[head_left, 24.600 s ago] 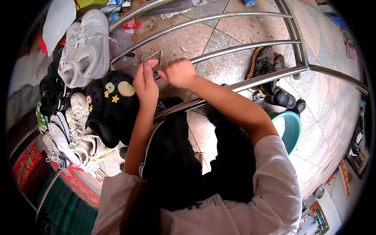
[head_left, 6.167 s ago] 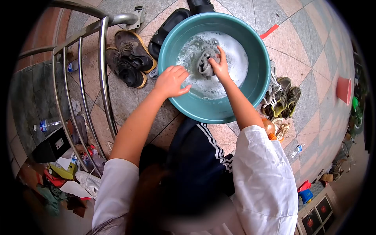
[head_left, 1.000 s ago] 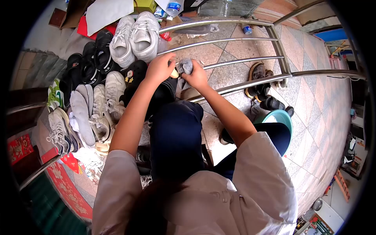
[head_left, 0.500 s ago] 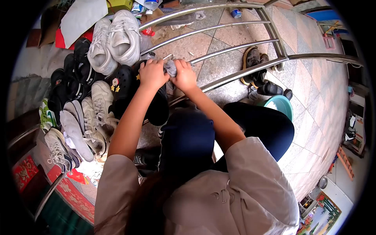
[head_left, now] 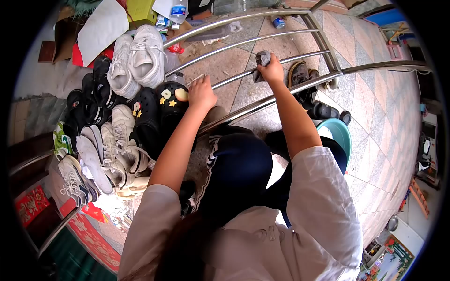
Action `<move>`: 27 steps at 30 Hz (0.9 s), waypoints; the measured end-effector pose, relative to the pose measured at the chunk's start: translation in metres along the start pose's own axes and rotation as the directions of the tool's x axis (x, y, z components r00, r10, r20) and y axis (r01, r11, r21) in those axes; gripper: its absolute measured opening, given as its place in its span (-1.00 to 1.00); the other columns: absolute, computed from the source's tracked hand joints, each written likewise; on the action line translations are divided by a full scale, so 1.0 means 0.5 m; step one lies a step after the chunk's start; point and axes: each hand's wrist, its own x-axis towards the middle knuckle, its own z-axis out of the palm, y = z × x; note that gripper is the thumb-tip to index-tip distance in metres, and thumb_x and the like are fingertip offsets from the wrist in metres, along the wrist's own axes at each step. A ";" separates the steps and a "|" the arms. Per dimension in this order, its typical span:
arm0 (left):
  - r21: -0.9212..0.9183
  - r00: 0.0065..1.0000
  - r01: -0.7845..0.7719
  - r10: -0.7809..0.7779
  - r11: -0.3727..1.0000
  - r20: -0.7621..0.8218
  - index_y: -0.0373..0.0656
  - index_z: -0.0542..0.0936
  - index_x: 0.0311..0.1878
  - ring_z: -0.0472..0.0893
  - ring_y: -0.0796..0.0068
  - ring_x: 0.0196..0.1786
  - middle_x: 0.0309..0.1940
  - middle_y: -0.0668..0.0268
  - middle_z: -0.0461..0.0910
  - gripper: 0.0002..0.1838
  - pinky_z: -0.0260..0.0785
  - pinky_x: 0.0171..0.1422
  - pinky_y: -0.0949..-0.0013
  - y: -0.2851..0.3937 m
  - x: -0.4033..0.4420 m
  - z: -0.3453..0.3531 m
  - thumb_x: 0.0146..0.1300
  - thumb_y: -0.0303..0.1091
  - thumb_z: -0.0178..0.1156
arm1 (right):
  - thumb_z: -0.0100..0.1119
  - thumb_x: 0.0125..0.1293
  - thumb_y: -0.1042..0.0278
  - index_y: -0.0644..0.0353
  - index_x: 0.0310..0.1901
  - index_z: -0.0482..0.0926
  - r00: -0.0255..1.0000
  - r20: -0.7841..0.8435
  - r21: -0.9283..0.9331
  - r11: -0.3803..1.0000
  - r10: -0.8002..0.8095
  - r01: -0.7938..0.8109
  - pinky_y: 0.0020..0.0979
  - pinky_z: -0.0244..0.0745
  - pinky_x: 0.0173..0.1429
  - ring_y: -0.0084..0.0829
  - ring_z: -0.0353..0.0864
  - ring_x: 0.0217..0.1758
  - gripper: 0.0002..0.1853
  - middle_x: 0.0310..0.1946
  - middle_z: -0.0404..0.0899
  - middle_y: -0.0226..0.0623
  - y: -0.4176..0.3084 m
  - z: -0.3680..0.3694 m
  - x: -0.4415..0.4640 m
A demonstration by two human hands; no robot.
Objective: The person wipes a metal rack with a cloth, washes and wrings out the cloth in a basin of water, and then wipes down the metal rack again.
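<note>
My right hand (head_left: pixel 272 71) grips a grey rag (head_left: pixel 262 58) against a metal bar (head_left: pixel 234 78) of the shoe rack. The rag hangs partly over the bar. Farther left, my left hand (head_left: pixel 202 95) is closed round the left end of that same bar. Its fingertips are mostly hidden. Just beside the left hand stand black clogs (head_left: pixel 172 104) with star and flower charms.
White sneakers (head_left: pixel 146 54) and other shoes crowd the left side. Dark shoes (head_left: pixel 304 79) stand beyond the rack at right, near a teal basin (head_left: pixel 344 136). A water bottle (head_left: pixel 178 14) is at the top, and another bottle (head_left: pixel 278 22) lies on the floor.
My hands were close together near the bar's left part. The right hand has slid right along the bar with the rag, while the left has moved slightly right and nearer to me.
</note>
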 end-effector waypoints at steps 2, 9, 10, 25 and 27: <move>0.034 0.997 0.028 -0.031 0.999 0.077 -0.14 0.32 0.12 0.32 0.12 0.16 0.05 0.13 0.39 -0.33 0.19 0.21 0.18 0.015 0.011 0.019 -0.15 -0.26 0.28 | 0.34 -0.22 0.18 0.09 -0.09 0.37 1.000 -0.024 -0.027 1.000 -0.004 0.003 -0.14 0.39 -0.02 -0.08 0.41 -0.01 -0.42 -0.08 0.43 -0.16 0.008 0.005 0.002; 0.094 0.981 -0.123 0.107 0.988 0.162 -0.09 0.36 0.08 0.34 0.24 0.13 0.02 0.23 0.41 -0.37 0.18 0.20 0.17 0.061 0.090 0.086 -0.12 -0.11 0.27 | 0.34 -0.21 0.15 0.02 -0.01 0.38 0.999 -0.006 -0.114 0.992 0.050 -0.050 -0.19 0.40 0.01 -0.13 0.38 0.03 -0.38 -0.05 0.43 -0.26 -0.011 0.003 0.019; 0.107 0.976 -0.141 0.120 0.984 0.183 -0.09 0.37 0.07 0.34 0.25 0.12 0.00 0.23 0.42 -0.37 0.18 0.19 0.18 0.072 0.104 0.095 -0.11 -0.09 0.27 | 0.34 -0.21 0.15 0.02 -0.01 0.38 0.998 -0.001 -0.112 0.992 0.056 -0.056 -0.19 0.40 0.01 -0.13 0.38 0.03 -0.38 -0.05 0.43 -0.26 -0.009 -0.004 0.025; 0.121 0.917 -0.398 0.397 0.909 0.031 -0.15 0.46 -0.19 0.46 0.24 -0.09 -0.29 0.23 0.53 -0.68 0.25 0.06 0.23 0.023 0.162 0.185 -0.04 -0.29 0.23 | 0.34 -0.25 0.22 0.09 -0.05 0.40 0.980 -0.191 0.002 0.998 -0.060 0.062 -0.18 0.36 0.01 -0.07 0.40 -0.03 -0.39 -0.12 0.44 -0.16 0.252 -0.100 0.201; 0.110 0.912 -0.410 0.410 0.905 0.023 -0.16 0.46 -0.19 0.46 0.23 -0.10 -0.30 0.22 0.53 -0.67 0.25 0.05 0.22 0.019 0.160 0.190 -0.06 -0.32 0.25 | 0.35 -0.23 0.22 0.10 -0.02 0.39 0.978 -0.206 -0.060 0.998 -0.016 0.004 -0.20 0.36 0.02 -0.08 0.40 -0.03 -0.37 -0.11 0.44 -0.15 0.280 -0.120 0.233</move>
